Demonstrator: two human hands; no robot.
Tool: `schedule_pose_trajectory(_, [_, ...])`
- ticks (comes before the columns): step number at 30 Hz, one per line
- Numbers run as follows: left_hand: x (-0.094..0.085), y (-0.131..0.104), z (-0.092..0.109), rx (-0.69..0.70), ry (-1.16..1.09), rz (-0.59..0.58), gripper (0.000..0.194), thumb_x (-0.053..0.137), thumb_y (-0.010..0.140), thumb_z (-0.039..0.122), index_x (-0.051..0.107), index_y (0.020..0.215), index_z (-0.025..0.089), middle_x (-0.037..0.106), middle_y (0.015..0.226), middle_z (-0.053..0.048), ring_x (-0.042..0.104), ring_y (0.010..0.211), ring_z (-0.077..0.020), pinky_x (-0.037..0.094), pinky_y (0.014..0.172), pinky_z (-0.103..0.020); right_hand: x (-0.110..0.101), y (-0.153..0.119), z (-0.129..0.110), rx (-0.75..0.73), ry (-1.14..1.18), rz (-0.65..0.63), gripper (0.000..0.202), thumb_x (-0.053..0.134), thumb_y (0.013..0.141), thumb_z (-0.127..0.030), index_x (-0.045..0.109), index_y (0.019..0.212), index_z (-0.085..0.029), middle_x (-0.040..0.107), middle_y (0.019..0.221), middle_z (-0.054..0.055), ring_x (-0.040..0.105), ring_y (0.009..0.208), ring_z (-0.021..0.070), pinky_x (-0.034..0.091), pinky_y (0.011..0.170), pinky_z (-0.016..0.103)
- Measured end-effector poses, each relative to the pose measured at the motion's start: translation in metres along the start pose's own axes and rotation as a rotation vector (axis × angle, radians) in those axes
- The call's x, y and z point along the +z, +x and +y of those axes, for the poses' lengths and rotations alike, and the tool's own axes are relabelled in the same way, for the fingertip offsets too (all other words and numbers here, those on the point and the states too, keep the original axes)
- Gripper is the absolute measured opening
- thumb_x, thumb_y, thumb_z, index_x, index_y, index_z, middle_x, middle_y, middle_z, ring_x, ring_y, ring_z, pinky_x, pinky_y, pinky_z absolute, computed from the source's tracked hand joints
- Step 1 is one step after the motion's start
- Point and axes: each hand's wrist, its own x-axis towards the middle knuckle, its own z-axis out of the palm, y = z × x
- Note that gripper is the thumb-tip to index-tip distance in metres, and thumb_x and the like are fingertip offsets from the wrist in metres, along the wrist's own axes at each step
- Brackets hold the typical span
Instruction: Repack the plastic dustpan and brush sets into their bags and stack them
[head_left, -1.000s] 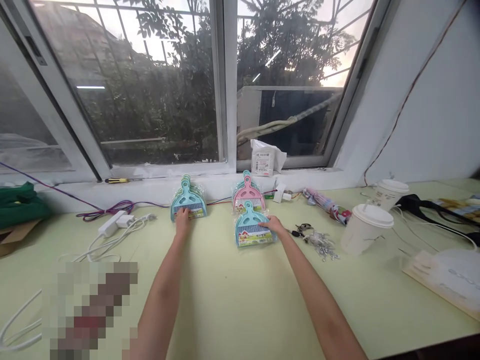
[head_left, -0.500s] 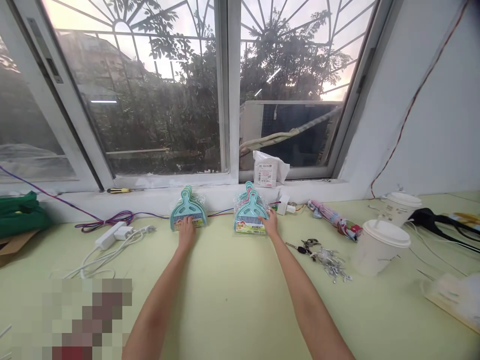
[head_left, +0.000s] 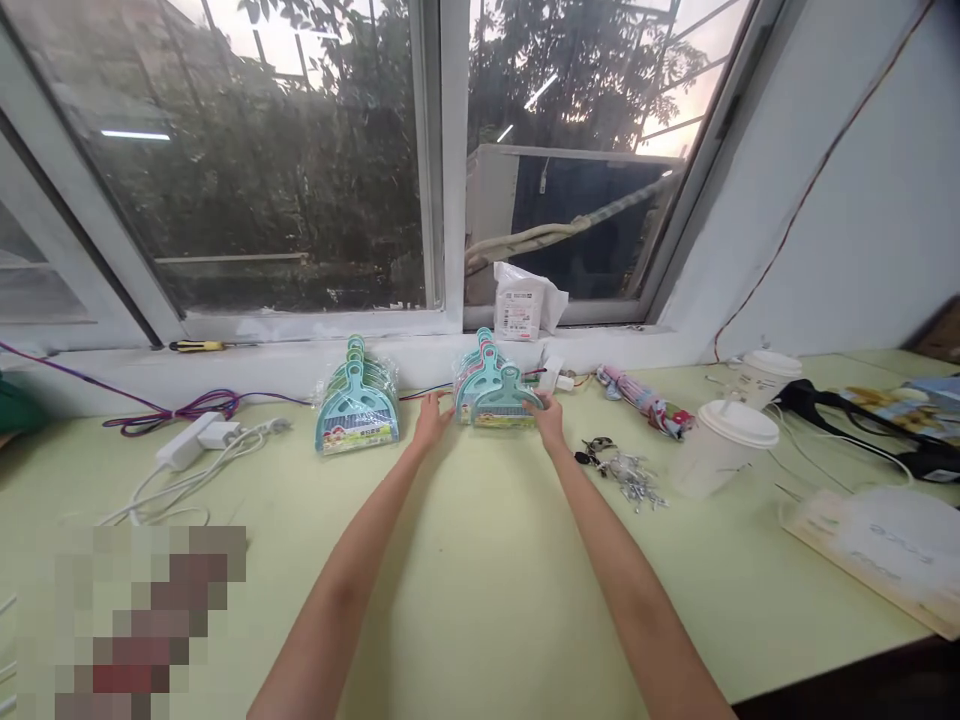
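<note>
Two groups of wrapped teal dustpan sets stand upright on the pale green table by the window wall. The left group (head_left: 357, 408) has no hand on it. At the right group, the front dustpan set (head_left: 507, 402) sits slightly right of those behind it (head_left: 477, 385). My right hand (head_left: 550, 422) grips the front set's right edge, thumb and fingers around it. My left hand (head_left: 433, 420) is just left of the right group, its fingers apart and nothing held in them.
On the left lie a white power adapter with cables (head_left: 184, 445) and purple wires (head_left: 187, 410). Right of my hands are keys (head_left: 600, 455), a folded umbrella (head_left: 645, 400) and white lidded cups (head_left: 720, 445). A white package (head_left: 520, 305) stands on the sill (head_left: 615, 345).
My left hand has left the left group and moved right, beside the right group. The front set there now stands apart from those behind, offset rightward. The view has tilted down and turned slightly right.
</note>
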Motion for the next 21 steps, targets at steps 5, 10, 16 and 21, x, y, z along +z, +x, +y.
schedule_pose_trajectory(5, [0.043,0.021,0.010,-0.196,-0.091,0.056,0.040,0.066,0.076,0.029,0.046,0.109,0.020,0.052,0.111,-0.009,0.054,0.098,-0.0203,0.045,0.081,-0.034,-0.061,-0.024,-0.021,0.273,0.129,-0.359,0.051,0.074,0.062,-0.049,0.065,0.101,-0.018,0.070,0.096,0.009,0.065,0.089,0.0243,0.051,0.080,0.038])
schedule_pose_trajectory(10, [0.055,0.026,0.000,-0.256,-0.131,0.119,0.037,0.069,0.074,0.030,0.047,0.102,0.020,0.053,0.097,-0.005,0.055,0.084,-0.0174,0.044,0.076,-0.031,-0.075,-0.032,-0.017,0.375,-0.038,-0.512,0.037,0.063,0.075,-0.047,0.069,0.097,-0.018,0.070,0.101,0.012,0.066,0.091,0.0239,0.053,0.076,0.036])
schedule_pose_trajectory(16, [0.055,0.021,-0.002,-0.238,-0.138,0.131,0.039,0.064,0.077,0.033,0.048,0.109,0.019,0.054,0.103,-0.009,0.056,0.089,-0.0207,0.046,0.079,-0.035,-0.014,0.002,0.010,0.209,-0.526,-0.255,0.048,0.070,0.067,-0.034,0.061,0.110,-0.015,0.065,0.110,0.015,0.059,0.104,0.0291,0.046,0.091,0.042])
schedule_pose_trajectory(21, [0.053,0.022,-0.009,-0.257,0.036,0.157,0.054,0.060,0.080,0.033,0.042,0.129,0.017,0.047,0.128,-0.020,0.045,0.121,-0.0337,0.037,0.097,-0.047,0.040,0.005,0.027,0.034,-0.592,-0.217,0.066,0.060,0.074,-0.025,0.040,0.135,-0.013,0.048,0.137,0.018,0.042,0.130,0.0297,0.035,0.105,0.042])
